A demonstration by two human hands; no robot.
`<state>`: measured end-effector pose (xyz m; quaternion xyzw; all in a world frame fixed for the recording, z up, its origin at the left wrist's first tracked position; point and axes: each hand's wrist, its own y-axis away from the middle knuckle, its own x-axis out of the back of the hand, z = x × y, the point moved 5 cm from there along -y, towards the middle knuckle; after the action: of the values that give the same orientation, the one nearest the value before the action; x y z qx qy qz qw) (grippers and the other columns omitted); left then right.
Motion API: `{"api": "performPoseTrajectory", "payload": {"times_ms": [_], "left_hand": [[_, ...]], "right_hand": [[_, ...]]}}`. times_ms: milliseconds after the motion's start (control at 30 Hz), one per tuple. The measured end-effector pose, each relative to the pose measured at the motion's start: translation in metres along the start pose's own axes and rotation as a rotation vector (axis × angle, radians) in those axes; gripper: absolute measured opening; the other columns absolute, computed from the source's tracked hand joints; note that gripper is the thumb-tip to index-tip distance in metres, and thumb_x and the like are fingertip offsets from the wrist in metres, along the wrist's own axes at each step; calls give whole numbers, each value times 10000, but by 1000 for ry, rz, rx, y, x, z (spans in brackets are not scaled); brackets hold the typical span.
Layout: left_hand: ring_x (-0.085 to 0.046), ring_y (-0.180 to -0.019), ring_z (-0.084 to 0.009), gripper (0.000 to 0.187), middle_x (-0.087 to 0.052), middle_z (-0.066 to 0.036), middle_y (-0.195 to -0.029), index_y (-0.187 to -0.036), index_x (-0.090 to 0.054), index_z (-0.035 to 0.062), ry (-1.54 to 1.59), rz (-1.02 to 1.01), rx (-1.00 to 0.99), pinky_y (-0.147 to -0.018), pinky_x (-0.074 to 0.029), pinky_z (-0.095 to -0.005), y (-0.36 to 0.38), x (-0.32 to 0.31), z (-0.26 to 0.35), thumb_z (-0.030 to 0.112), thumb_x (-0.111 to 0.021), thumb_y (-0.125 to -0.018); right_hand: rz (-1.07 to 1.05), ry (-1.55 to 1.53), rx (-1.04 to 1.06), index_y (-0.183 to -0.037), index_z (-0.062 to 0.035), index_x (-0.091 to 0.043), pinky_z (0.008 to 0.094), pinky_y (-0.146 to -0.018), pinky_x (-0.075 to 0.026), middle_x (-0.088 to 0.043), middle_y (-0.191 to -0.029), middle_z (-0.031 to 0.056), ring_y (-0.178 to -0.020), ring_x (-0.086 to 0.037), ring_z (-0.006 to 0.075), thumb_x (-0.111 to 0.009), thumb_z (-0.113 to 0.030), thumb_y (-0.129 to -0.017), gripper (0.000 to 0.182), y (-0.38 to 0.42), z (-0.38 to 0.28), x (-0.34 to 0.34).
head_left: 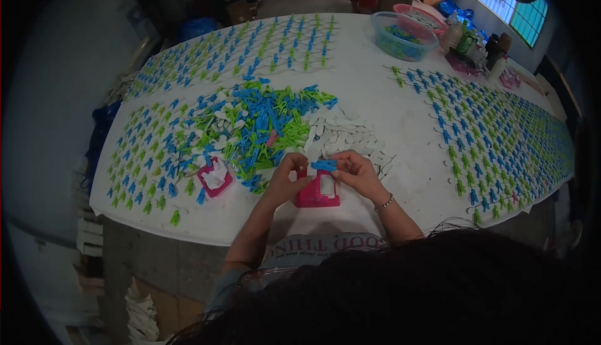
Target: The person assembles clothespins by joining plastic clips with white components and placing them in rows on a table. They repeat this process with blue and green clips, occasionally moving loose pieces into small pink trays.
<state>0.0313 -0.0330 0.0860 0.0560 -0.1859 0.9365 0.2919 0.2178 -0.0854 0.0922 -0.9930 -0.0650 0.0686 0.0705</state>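
Observation:
A blue clothespin (323,165) sits over the top of a pink plastic stand (318,201) at the table's near edge. My right hand (358,173) pinches the right end of this clothespin between thumb and fingers. On the stand's left side, my left hand (288,181) is closed, its curled fingertips close to the upright; what they hold, if anything, I cannot make out. White cord or strips (343,133) lie heaped just beyond my hands. Beside them rises a big pile of loose blue and green clothespins (266,116).
Rows of clothespins cover the table's far left (244,48), near left (134,157) and right (494,138). A second pink holder (215,178) with white pieces stands left. At the back right are a blue basin (404,48), a pink basin (432,20) and several bottles (466,41).

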Motion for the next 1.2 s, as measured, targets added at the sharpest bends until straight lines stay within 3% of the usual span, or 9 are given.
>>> {"api": "performPoseTrajectory", "payload": {"times_ms": [100, 267, 333, 533, 733, 833, 933, 1133, 1200], "left_hand": [[-468, -752, -82, 352, -563, -3, -918, -1091, -505, 73, 42, 182, 119, -711, -410, -240, -6, 16, -41, 77, -688, -790], [-444, -635, -66, 105, -539, 13, -750, -925, -580, 44, -134, 440, 80, -574, -395, -240, -2, 40, -110, 99, -634, -853], [-439, -587, -87, 87, -520, -2, -707, -886, -592, 37, -262, 518, 66, -533, -380, -266, 0, 40, -105, 105, -632, -850], [-466, -556, -153, 103, -521, -48, -687, -893, -607, 49, -512, 597, 32, -526, -389, -291, 1, 31, -121, 127, -636, -832], [-508, -555, -152, 105, -553, -57, -700, -901, -619, 69, -221, 588, 299, -524, -424, -294, 18, 55, -204, 144, -643, -831], [-519, -540, -150, 119, -566, -58, -702, -907, -625, 73, -650, 541, 202, -521, -438, -288, -7, 24, -86, 153, -655, -824], [-529, -542, -146, 129, -574, -54, -706, -914, -628, 76, -664, 525, 138, -525, -446, -285, -6, 28, -94, 155, -663, -817], [-529, -546, -154, 132, -572, -58, -714, -915, -625, 73, -621, 504, 213, -529, -444, -288, -5, 29, -97, 165, -652, -824], [-528, -553, -157, 129, -570, -60, -714, -915, -621, 69, -495, 517, 317, -533, -440, -291, 1, 47, -156, 160, -646, -827]], "right_hand": [[153, -80, 70, -1062, -29, -563, 211, -737, -466, -617, -884, 4, -805, -557, 48, -621, -39, -858, 212, -37, -5, 45], [511, 7, -37, -894, -62, -588, 250, -782, -480, -607, -852, 15, -789, -577, 102, -599, -145, -886, 84, -119, 17, 150], [723, -118, -201, -851, -76, -597, 278, -696, -509, -582, -772, 25, -701, -569, 130, -633, -150, -855, 82, -141, 49, 188], [986, -520, -209, -819, -24, -578, 331, -471, -530, -550, -669, 64, -534, -534, 166, -621, -102, -840, 91, -202, 102, 251], [1102, -493, -205, -723, 2, -580, 326, -446, -537, -556, -625, 101, -494, -544, 185, -590, -65, -843, 138, -235, 102, 293], [1175, -427, -207, -704, 20, -584, 321, -424, -533, -574, -612, 123, -470, -555, 195, -569, -50, -842, 155, -238, 91, 303], [1197, -397, -240, -789, 48, -583, 353, -428, -555, -592, -636, 144, -477, -582, 215, -563, -70, -860, 139, -242, 90, 314], [1098, -451, -237, -752, 36, -587, 322, -433, -538, -585, -620, 132, -475, -565, 199, -585, -61, -840, 130, -244, 92, 317], [1081, -458, -247, -775, 37, -586, 324, -441, -540, -583, -638, 126, -486, -558, 196, -593, -79, -844, 135, -241, 96, 312]]}}
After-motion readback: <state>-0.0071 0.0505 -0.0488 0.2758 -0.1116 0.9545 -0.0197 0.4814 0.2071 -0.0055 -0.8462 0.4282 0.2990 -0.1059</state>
